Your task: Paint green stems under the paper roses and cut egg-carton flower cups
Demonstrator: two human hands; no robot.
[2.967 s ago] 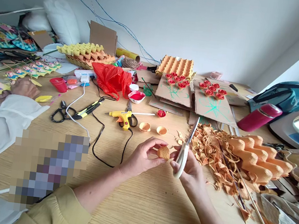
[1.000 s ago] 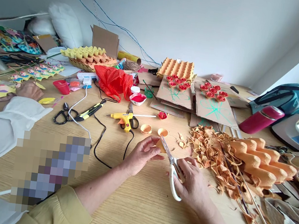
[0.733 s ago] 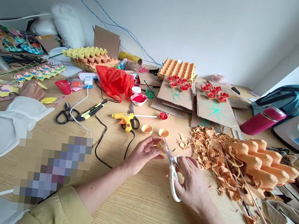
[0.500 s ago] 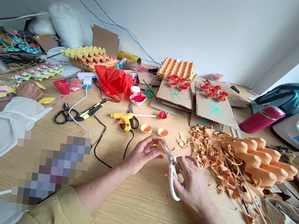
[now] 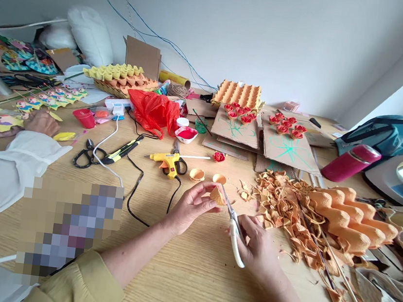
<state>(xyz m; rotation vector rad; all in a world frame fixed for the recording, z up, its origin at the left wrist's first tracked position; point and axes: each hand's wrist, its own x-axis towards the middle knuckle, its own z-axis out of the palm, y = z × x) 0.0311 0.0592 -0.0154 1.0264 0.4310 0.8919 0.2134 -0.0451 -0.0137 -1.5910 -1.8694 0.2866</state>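
Between the thumb and fingers of my left hand (image 5: 190,207) is an orange egg-carton cup (image 5: 218,196), its pointed side facing me. My right hand (image 5: 258,243) grips white-handled scissors (image 5: 235,238). Their blades look nearly closed and lie along the cup's right edge; whether they touch it I cannot tell. Just beyond my hands, two cut cups stand on the table, a left cup (image 5: 197,174) and a right cup (image 5: 219,178). A red paper-pulp flower (image 5: 219,157) lies behind them.
A yellow glue gun (image 5: 170,162) rests over black-handled scissors. Orange scraps (image 5: 279,200) heap beside an egg tray (image 5: 351,218) on the right. Red flowers stand on cardboard (image 5: 290,149) behind. A bowl of red paint (image 5: 186,134) sits mid-table. A co-worker's hand (image 5: 42,123) is at left.
The scissor blades have swung from across the cup to its right side and drawn closer together. The cup has turned in my left fingers, showing more of its outer side.
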